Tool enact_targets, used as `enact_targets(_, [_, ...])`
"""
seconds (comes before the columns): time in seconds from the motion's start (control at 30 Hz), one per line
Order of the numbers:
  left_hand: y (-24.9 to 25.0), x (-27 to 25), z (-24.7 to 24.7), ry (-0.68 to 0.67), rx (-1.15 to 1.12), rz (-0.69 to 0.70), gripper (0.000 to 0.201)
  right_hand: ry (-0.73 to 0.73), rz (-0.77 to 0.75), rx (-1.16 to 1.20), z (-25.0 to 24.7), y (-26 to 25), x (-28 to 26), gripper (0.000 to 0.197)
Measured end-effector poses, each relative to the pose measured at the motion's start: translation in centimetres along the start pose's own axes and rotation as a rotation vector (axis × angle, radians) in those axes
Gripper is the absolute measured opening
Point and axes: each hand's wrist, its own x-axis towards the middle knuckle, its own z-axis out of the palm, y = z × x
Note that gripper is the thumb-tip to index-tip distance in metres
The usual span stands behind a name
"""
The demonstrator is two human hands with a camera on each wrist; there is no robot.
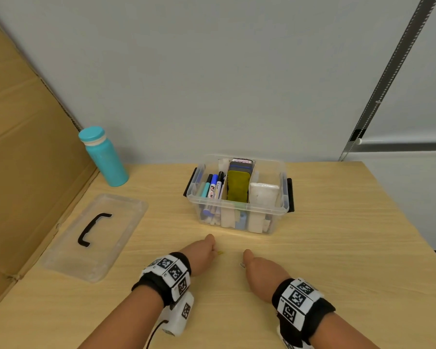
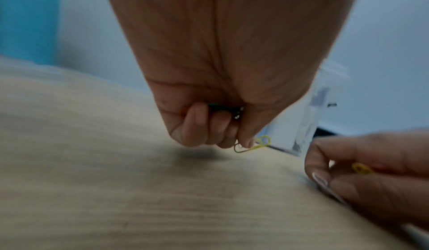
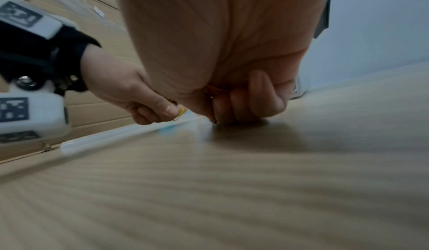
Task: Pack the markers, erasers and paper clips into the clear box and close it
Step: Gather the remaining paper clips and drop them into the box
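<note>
Paper clips [image 2: 254,146] sat pinched in our left hand [image 1: 202,255], more in our fisted right hand [image 1: 258,269]. We judged they could slip onto the bench [image 1: 337,235] before reaching the clear box [image 1: 239,195].

Even, soft light fills the head view, sharp at centre, with wide-angle bending toward the edges. A pale gleam runs along the table [image 1: 237,234] before the clear box [image 1: 239,217]. Both wrist views are dimmer and smeared with blur, the wood grain streaking; soft dark shadows pool under the left hand [image 2: 216,81] and right hand [image 3: 232,61].
</note>
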Motion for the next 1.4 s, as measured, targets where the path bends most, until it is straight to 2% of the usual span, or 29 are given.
enact_targets(0.13, [-1.8,-2.0,0.1,0.176,-0.165,0.089,0.006,0.007,-0.005,0.079,0.1,0.3,0.1,0.031])
enact_targets(0.23, [-2.9,-3.1,-0.2,0.252,-0.253,0.110,0.013,0.005,-0.009,0.235,-0.5,0.7,-0.1,0.011])
enact_targets(0.27, [-3.2,-3.4,-0.5,0.279,-0.268,0.116,0.015,0.029,-0.022,0.304,-1.1,0.6,-0.4,0.010])
enact_targets(0.37, [-4.0,-4.2,-1.5,0.346,-0.308,0.129,0.013,0.208,-0.085,0.483,-4.7,0.1,-1.9,0.016])
enact_targets(0.47, [-4.5,-4.6,-2.3,0.383,-0.325,0.137,0.010,0.457,-0.111,0.487,-9.7,-0.6,-2.9,0.017])
enact_targets(0.53, [-4.6,-4.7,-2.5,0.380,-0.319,0.140,0.010,0.639,-0.068,0.458,-12.5,-0.5,-2.6,0.014])
enact_targets(0.6, [-4.7,-4.7,-2.6,0.367,-0.310,0.140,0.011,0.717,0.027,0.391,-14.3,0.0,-1.4,0.010])
enact_targets(0.63, [-4.7,-4.7,-2.6,0.361,-0.313,0.142,0.012,0.672,0.092,0.337,-14.9,0.3,-0.4,0.008])
enact_targets(0.7, [-4.8,-4.6,-2.5,0.351,-0.319,0.145,0.014,0.487,0.210,0.203,-15.5,0.4,1.4,0.007])
enact_targets(0.77, [-4.9,-4.5,-2.5,0.342,-0.317,0.141,0.014,0.321,0.286,0.050,-16.2,-0.3,2.8,0.019])
enact_targets(0.9, [-4.9,-4.7,-2.6,0.329,-0.306,0.150,0.010,0.138,0.301,-0.151,-16.7,0.2,6.1,0.034])
enact_targets(0.97, [-4.9,-4.8,-2.5,0.330,-0.297,0.158,0.011,0.080,0.310,-0.237,-16.2,2.8,9.1,0.058])
enact_targets(1.0, [-4.9,-4.9,-2.4,0.330,-0.295,0.163,0.012,0.054,0.311,-0.263,-16.0,3.5,10.0,0.063])
enact_targets(1.1, [-5.0,-5.3,-2.0,0.332,-0.301,0.175,0.013,0.037,0.305,-0.122,-17.1,0.4,7.0,0.034])
enact_targets(1.17, [-4.9,-5.6,-1.8,0.338,-0.310,0.184,0.013,0.200,0.263,0.020,-17.2,-0.3,5.4,0.029])
enact_targets(1.23, [-4.6,-5.8,-1.8,0.356,-0.316,0.202,0.014,0.472,0.197,0.154,-16.2,0.1,3.6,0.026])
enact_targets(1.3, [-3.7,-6.1,-2.0,0.378,-0.307,0.233,0.014,0.751,0.145,0.140,-14.0,1.3,2.0,0.024])
enact_targets(1.37, [-2.2,-6.3,-2.6,0.398,-0.287,0.266,0.012,0.886,0.099,0.058,-11.3,2.3,0.4,0.031])
enact_targets(1.4, [-1.1,-6.4,-3.1,0.408,-0.270,0.284,0.010,0.879,0.099,0.049,-10.1,2.7,0.1,0.038])
